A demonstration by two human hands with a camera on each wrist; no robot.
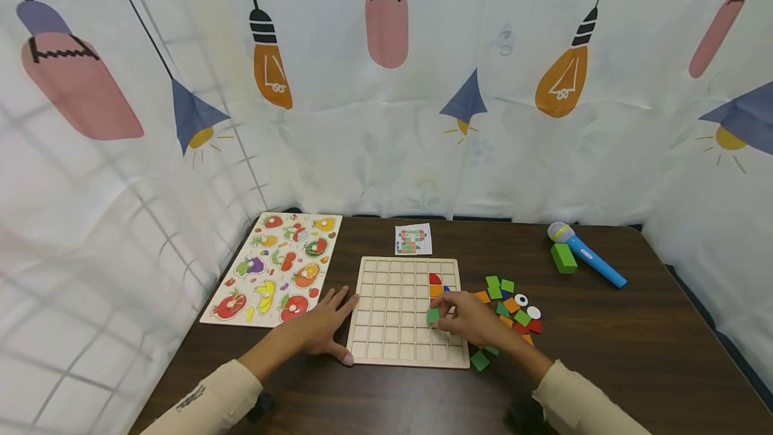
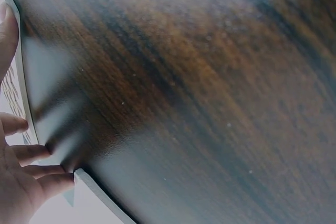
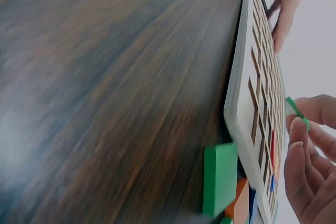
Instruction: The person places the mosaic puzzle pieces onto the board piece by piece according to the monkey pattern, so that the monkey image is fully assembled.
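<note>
A wooden grid board [image 1: 392,314] lies on the dark table, with a red quarter-round piece [image 1: 435,278], an orange square [image 1: 435,291] and a bit of blue in its right-hand cells. My right hand [image 1: 468,317] pinches a green square tile [image 1: 433,316] over the right side of the board; in the right wrist view thumb and fingertips hold the tile [image 3: 298,113] by its edges. On the board's left side rests my left hand [image 1: 323,327], fingers spread, thumb at the front left corner. In the left wrist view its fingers [image 2: 34,156] are extended.
Loose green, orange, red, blue and white pieces [image 1: 512,305] lie right of the board. Behind it is a small pattern card [image 1: 413,239]. A fruit puzzle board [image 1: 272,270] lies left; a blue toy microphone [image 1: 594,260] and green block [image 1: 563,258] sit at the back right.
</note>
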